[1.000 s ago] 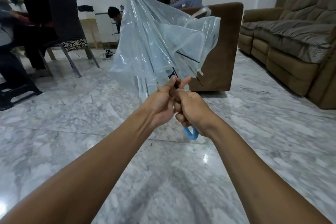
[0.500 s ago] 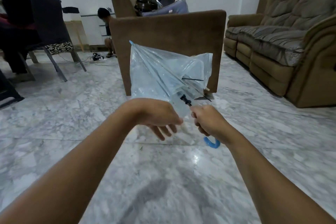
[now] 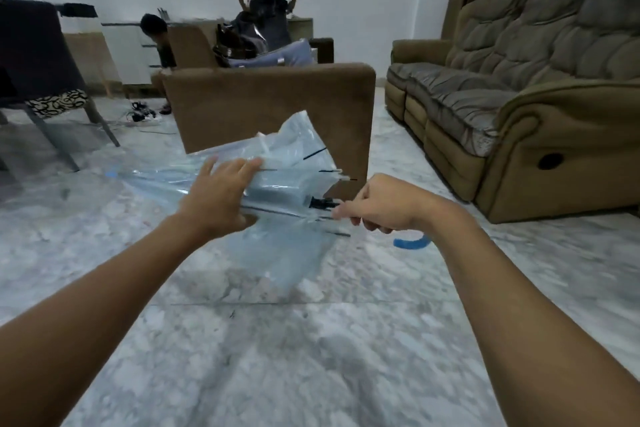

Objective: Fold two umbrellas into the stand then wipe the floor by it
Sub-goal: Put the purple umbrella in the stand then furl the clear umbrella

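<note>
Right hand [image 3: 379, 206] is gripping the shaft beside the blue handle [image 3: 410, 243], steadying the transparent umbrella [image 3: 294, 152] level above the near floor [image 3: 311, 357]. The open left hand [image 3: 221, 199] is flattening its canopy, probably for rolling.

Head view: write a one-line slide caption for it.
Right hand grips a clear plastic umbrella with a blue hooked handle; left hand presses its canopy.
</note>
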`<state>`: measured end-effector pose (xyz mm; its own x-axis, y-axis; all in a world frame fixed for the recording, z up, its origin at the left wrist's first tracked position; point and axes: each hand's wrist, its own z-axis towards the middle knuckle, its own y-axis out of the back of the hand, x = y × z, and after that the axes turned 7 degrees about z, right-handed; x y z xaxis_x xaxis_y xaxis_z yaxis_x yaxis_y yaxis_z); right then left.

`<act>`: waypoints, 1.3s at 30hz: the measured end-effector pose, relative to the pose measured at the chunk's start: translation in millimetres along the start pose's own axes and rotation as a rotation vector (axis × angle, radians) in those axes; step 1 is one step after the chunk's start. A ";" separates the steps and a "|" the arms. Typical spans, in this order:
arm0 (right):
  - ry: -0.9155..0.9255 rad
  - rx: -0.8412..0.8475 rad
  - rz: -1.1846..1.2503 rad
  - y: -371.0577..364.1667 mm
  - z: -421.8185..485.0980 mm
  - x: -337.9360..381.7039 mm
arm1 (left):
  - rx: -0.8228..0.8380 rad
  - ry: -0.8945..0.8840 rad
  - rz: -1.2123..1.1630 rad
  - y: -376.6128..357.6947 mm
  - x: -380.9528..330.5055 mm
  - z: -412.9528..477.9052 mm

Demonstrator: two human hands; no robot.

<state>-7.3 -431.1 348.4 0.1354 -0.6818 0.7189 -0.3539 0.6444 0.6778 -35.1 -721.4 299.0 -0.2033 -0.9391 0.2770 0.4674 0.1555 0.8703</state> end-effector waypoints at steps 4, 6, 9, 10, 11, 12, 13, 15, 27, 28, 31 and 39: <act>0.000 -0.080 -0.219 111.1 -39.3 93.7 | -0.005 0.038 -0.137 108.0 0.5 44.9; 0.023 -0.241 -0.384 175.8 -63.4 144.4 | -0.003 0.052 -0.208 172.0 4.2 73.8; 0.139 -0.584 -0.519 251.3 -91.3 195.6 | 0.023 0.124 -0.350 260.2 3.0 111.5; 0.192 -0.730 -0.520 270.0 -102.5 211.9 | 0.044 0.159 -0.400 291.8 1.2 122.3; 0.248 -0.884 -0.494 284.2 -115.2 230.5 | 0.057 0.190 -0.453 321.5 -0.8 132.6; 0.303 -1.023 -0.451 294.1 -128.7 250.5 | 0.077 0.220 -0.519 350.0 -2.8 141.8; 0.349 -1.121 -0.409 300.2 -143.4 271.4 | 0.096 0.239 -0.592 376.1 -4.9 150.0; 0.367 -1.180 -0.335 300.6 -172.2 308.2 | 0.124 0.271 -0.749 419.5 -8.1 162.1; -0.199 -0.643 0.922 222.2 -278.4 328.3 | -0.050 0.155 -0.970 546.8 -91.4 126.2; -0.179 -0.650 1.005 219.0 -281.3 327.2 | -0.043 0.120 -0.961 551.2 -101.2 121.5; -0.151 -0.729 1.194 217.2 -290.2 318.9 | 0.008 0.036 -0.970 560.6 -123.3 110.6; -0.066 -0.906 1.410 231.2 -314.1 310.0 | 0.218 -0.417 -0.959 576.0 -126.5 98.4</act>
<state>243.5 -384.7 776.4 0.1542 0.5668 0.8093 0.4581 0.6848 -0.5668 175.1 -482.9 805.3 -0.7022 -0.5252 -0.4807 -0.1998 -0.5028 0.8410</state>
